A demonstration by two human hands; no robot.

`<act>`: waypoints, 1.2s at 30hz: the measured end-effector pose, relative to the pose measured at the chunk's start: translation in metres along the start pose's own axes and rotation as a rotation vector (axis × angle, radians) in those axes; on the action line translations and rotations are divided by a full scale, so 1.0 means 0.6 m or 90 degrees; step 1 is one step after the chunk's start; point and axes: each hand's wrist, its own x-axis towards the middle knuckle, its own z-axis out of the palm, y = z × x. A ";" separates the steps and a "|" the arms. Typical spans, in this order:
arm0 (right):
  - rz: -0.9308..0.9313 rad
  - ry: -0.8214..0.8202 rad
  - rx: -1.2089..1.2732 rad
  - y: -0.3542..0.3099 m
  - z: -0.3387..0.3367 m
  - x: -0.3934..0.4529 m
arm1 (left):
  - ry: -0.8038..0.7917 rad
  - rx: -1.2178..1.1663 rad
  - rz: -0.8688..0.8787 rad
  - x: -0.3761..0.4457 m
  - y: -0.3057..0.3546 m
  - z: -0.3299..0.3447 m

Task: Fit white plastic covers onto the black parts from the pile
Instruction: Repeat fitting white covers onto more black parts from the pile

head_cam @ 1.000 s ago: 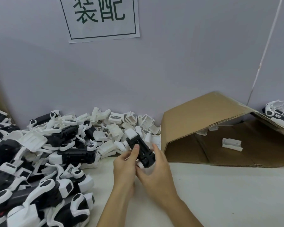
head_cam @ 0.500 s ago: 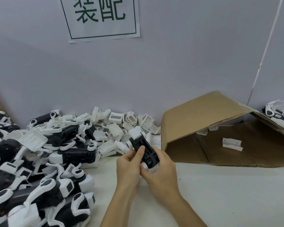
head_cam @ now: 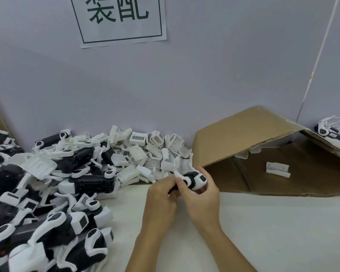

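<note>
Both hands hold one black part with white pieces on it [head_cam: 192, 180] above the white table, just in front of the pile. My left hand [head_cam: 161, 197] grips its left end, fingers curled over it. My right hand [head_cam: 202, 199] wraps round its right end, where a white cover [head_cam: 200, 180] sits between thumb and fingers. The part lies roughly sideways, most of its black body hidden by my fingers. A pile of black parts with white arms [head_cam: 47, 193] fills the left side. Loose white covers [head_cam: 145, 152] are heaped against the wall behind it.
A flattened cardboard box [head_cam: 263, 138] leans on the wall at right, with a single white cover [head_cam: 278, 169] lying inside it. More black-and-white parts [head_cam: 334, 134] rest on its far right flap. The white table [head_cam: 273, 232] stretches to the right of my arms.
The part has been turned from pointing away from me to lying sideways, and both hands have moved slightly right with it. The white cover now faces right.
</note>
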 end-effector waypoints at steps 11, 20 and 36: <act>-0.018 0.017 -0.019 -0.005 -0.001 0.009 | -0.013 0.019 0.011 -0.001 0.005 -0.009; -0.036 -0.112 0.016 -0.009 0.004 -0.013 | 0.091 -0.034 -0.109 0.009 0.008 0.004; 0.097 -0.113 -0.037 -0.010 0.002 0.000 | 0.225 -0.658 -0.500 0.028 0.013 -0.012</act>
